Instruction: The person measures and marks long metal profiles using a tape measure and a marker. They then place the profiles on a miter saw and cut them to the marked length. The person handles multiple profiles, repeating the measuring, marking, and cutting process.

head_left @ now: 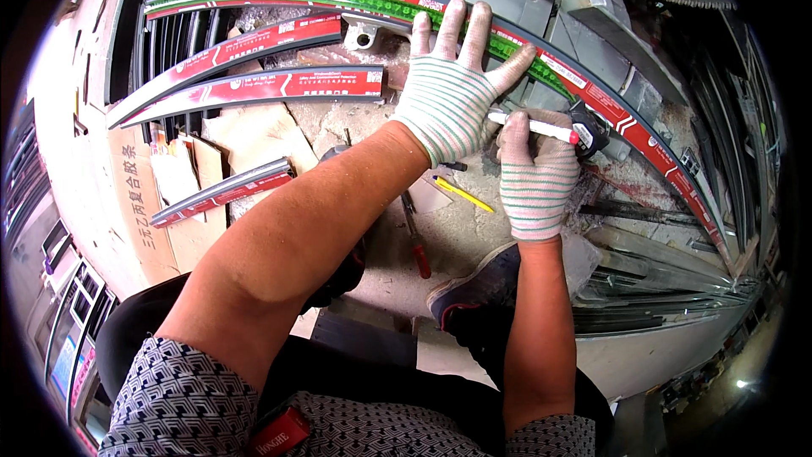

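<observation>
Nearest the camera, our patterned sleeves and bare forearms are reaching out over our dark shoe (474, 288) to the work. We are pressing the left hand (452, 89), in a striped glove with its fingers spread flat, onto the long dark profile strip (626, 131) with red protective film, which is lying curved across the concrete floor (461, 233) from upper left to far right. We are pinching a white marker (533, 127) between the fingers of the gloved right hand (537, 173), its red-ended tip at the strip's near edge beside a tape measure (592, 131). To mark well, we judge we should be keeping the left palm firm so the strip cannot slide, and holding the tip steady. Green tape is lying along the strip under the left fingers. Shorter cut strips (254, 85) are lying to the left, a red-handled screwdriver (416, 241) and a yellow pencil (461, 193) are lying near the wrists, cardboard (144, 203) further left; loose metal profiles (660, 279) are crowding the right
</observation>
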Tool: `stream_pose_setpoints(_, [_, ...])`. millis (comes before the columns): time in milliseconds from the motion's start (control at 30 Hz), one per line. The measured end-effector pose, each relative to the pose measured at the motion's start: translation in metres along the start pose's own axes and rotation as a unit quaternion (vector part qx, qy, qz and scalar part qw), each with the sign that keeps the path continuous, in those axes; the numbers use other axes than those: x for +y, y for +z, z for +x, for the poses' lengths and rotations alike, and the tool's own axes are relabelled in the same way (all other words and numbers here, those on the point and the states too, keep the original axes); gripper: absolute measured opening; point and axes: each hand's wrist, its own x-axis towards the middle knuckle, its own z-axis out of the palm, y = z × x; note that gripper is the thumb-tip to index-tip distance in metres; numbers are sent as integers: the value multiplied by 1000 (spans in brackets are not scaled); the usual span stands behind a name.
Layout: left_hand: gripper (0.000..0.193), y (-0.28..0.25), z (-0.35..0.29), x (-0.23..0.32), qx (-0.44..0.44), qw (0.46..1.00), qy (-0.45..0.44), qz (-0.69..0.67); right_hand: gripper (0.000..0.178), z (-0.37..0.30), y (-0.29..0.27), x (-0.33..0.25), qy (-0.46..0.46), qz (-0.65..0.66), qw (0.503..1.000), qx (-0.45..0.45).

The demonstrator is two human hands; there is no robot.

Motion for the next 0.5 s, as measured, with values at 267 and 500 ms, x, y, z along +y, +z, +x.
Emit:
stream_pose_setpoints(267, [84,-2,1,0,-9,1000,0,5,19,6,-12,-13,26,-14,997,65])
stream_pose_setpoints(500, [90,-3,0,0,-3,1000,-1,-4,23,29,-42,-40,-2,119,989,89])
